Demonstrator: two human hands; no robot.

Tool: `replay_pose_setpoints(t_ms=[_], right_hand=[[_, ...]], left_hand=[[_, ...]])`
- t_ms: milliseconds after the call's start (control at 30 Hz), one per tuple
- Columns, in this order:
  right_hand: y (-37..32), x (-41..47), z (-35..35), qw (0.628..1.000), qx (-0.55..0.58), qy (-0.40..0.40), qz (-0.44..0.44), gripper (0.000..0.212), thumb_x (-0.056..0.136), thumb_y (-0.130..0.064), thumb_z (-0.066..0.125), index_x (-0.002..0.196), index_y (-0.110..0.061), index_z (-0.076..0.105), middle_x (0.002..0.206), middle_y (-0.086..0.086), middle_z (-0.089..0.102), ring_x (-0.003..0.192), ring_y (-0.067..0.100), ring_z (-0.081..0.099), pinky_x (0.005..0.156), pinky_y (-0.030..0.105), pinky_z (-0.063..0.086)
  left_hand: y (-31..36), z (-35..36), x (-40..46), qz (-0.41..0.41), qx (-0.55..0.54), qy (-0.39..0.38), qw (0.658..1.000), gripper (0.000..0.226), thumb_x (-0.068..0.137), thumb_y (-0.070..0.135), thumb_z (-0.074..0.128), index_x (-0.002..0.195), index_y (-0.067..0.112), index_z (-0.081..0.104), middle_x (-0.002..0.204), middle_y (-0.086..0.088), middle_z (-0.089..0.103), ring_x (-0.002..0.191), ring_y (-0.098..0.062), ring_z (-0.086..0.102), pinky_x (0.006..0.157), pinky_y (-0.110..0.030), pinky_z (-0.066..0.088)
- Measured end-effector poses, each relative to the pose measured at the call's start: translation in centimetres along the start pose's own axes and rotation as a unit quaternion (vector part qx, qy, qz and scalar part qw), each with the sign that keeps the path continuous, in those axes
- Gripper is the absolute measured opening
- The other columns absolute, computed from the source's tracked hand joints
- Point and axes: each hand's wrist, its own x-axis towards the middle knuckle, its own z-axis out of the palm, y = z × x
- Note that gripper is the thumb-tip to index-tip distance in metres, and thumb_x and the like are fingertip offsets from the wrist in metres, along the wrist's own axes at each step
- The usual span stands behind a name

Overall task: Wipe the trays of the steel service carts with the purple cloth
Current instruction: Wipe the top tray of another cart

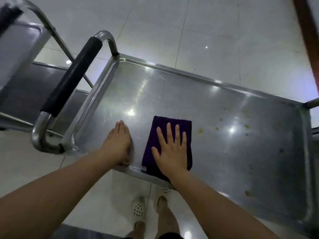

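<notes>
Right hand (170,149) lies flat and spread on the folded purple cloth (170,125), long axis running away from the person. Left hand (119,144) rests open on the tray (155,94), gripping nothing. Yellowish spots (201,130) lie rightward, nearer the right hand.

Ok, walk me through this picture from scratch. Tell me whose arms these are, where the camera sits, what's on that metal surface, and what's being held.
There is no machine here: a person wears a camera on the head, looking down past both bare arms. The left hand rests flat on the top tray of a steel service cart, near its front rim. The right hand presses flat on a folded purple cloth lying on the tray. Nothing is gripped. Yellowish spots mark the tray to the right of the cloth. The cart's handle has a black grip. A second cart stands to the left. Below are the person's feet in white shoes.
</notes>
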Motion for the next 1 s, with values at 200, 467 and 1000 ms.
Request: replay_pose_setpoints(t_ms=[200, 467, 1000], right_hand=[[-0.5, -6.2, 0.8, 1.0, 0.004, -0.009, 0.026, 0.068, 0.089, -0.055, 0.033, 0.151, -0.026, 0.027, 0.157, 0.009, 0.025, 0.145, 0.034, 0.019, 0.112, 0.051, 0.013], [0.7, -7.1, 0.6, 0.997, 0.017, -0.033, 0.065, 0.072, 0.086, -0.06, 0.035, 0.15, -0.029, 0.026, 0.156, 0.008, 0.029, 0.145, 0.032, 0.018, 0.111, 0.05, 0.013], [12.8, 15.1, -5.9, 0.994, 0.021, -0.085, 0.064, 0.073, 0.095, -0.062, 0.023, 0.152, -0.034, -0.011, 0.159, 0.003, -0.022, 0.145, 0.028, -0.024, 0.116, 0.05, -0.014]], left_hand=[[0.9, 0.5, -1.9, 0.078, 0.081, 0.067, 0.991, 0.113, 0.082, 0.034, 0.069, 0.148, 0.007, -0.019, 0.156, -0.014, -0.021, 0.146, -0.027, -0.012, 0.117, -0.041, -0.003], [3.3, 0.5, -2.2, 0.107, 0.048, -0.01, 0.993, 0.115, 0.083, 0.042, 0.067, 0.147, 0.006, -0.021, 0.155, -0.012, -0.025, 0.145, -0.028, -0.016, 0.116, -0.05, 0.009], [5.5, -0.3, 0.0, 0.051, 0.006, -0.029, 0.998, 0.127, 0.075, 0.066, 0.061, 0.138, 0.01, -0.033, 0.144, -0.007, -0.04, 0.139, -0.023, -0.029, 0.118, -0.05, 0.0]])
